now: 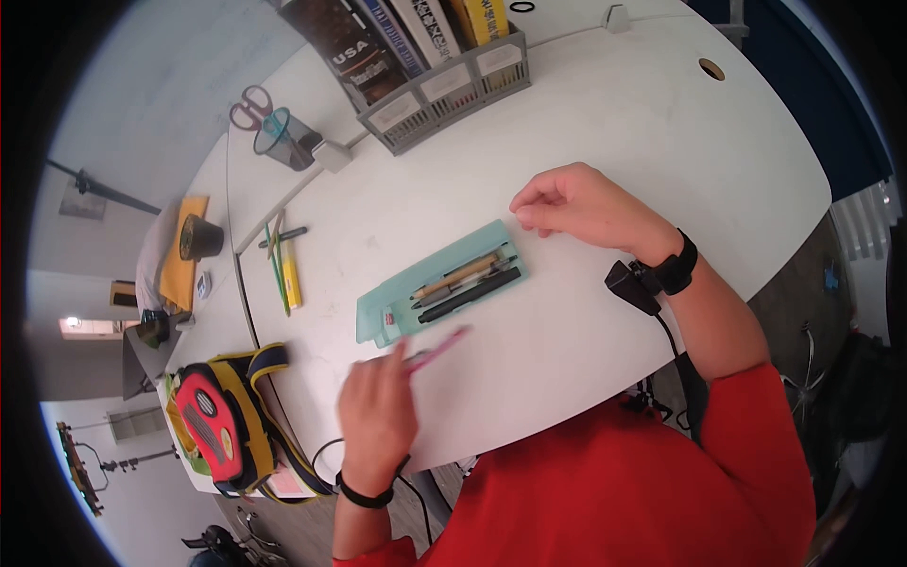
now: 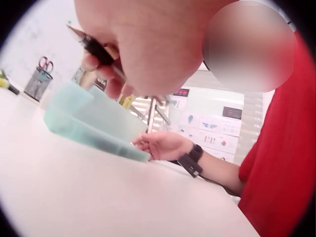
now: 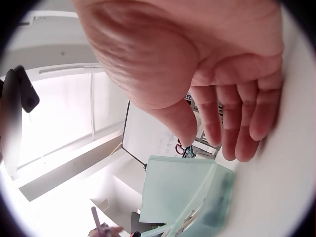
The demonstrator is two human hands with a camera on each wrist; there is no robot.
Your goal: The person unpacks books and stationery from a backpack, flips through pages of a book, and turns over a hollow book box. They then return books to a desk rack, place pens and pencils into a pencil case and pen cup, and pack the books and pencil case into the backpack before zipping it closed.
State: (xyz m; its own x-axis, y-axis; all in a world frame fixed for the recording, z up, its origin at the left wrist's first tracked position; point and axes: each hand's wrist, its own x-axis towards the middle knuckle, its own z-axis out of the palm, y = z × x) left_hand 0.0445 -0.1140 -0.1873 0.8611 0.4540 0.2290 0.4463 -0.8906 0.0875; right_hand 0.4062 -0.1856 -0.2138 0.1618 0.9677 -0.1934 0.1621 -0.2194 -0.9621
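An open teal pencil case lies mid-table with several pens and pencils in it. My left hand pinches a pink pen just in front of the case, tip aimed toward it. In the left wrist view the pen shows dark between the fingers of the left hand, above the case. My right hand rests on the table at the case's right end, fingers loosely curled and holding nothing. The right wrist view shows that hand touching the tabletop beside the case.
A grey file rack with books stands at the back. A mesh cup holds scissors. Loose pens and a yellow marker lie left of the case. A red and yellow bag sits at the front left edge.
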